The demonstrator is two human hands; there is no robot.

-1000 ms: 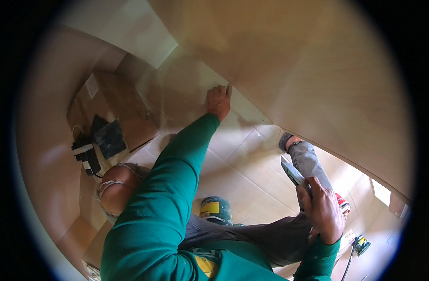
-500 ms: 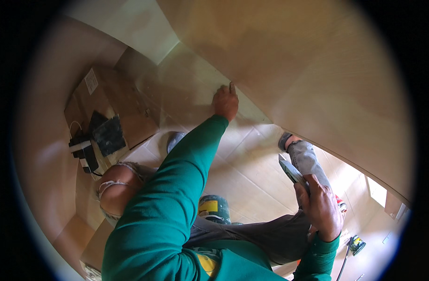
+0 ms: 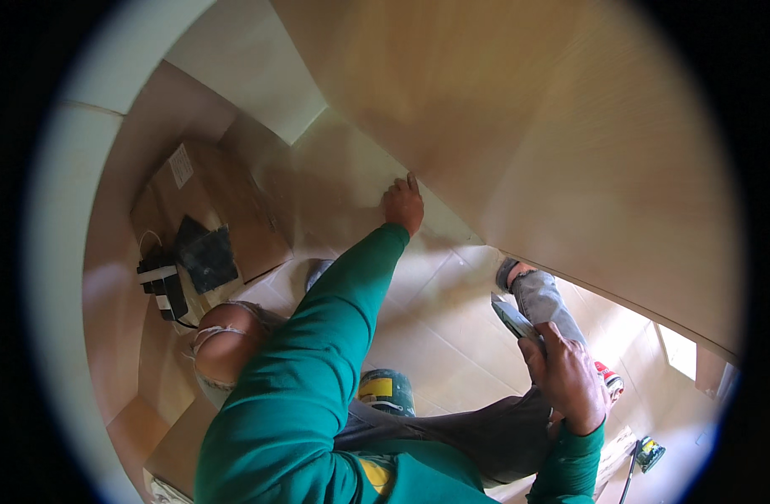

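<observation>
My left hand (image 3: 403, 205) reaches out along the bottom edge of a large tan panel (image 3: 519, 143). One finger is stretched out against the seam where the panel meets the pale strip below it, and the other fingers are loosely bent with nothing visible in them. Closed round a slim grey-green tool (image 3: 514, 319) with a pointed blade, my right hand (image 3: 573, 378) is raised in front of my bent leg. The blade's tip points up and left, apart from the panel; most of the handle is hidden in my palm.
A cardboard box (image 3: 221, 206) stands at the left, with a dark sanding sheet (image 3: 207, 254) and a black-and-white device (image 3: 161, 281) on it. A dark green tub (image 3: 387, 392) with a yellow label sits between my legs. A small green can (image 3: 649, 454) is at lower right.
The whole view has shifted, so the scene sits a little lower. My left finger stays at the panel seam; my right hand keeps its hold on the slim tool.
</observation>
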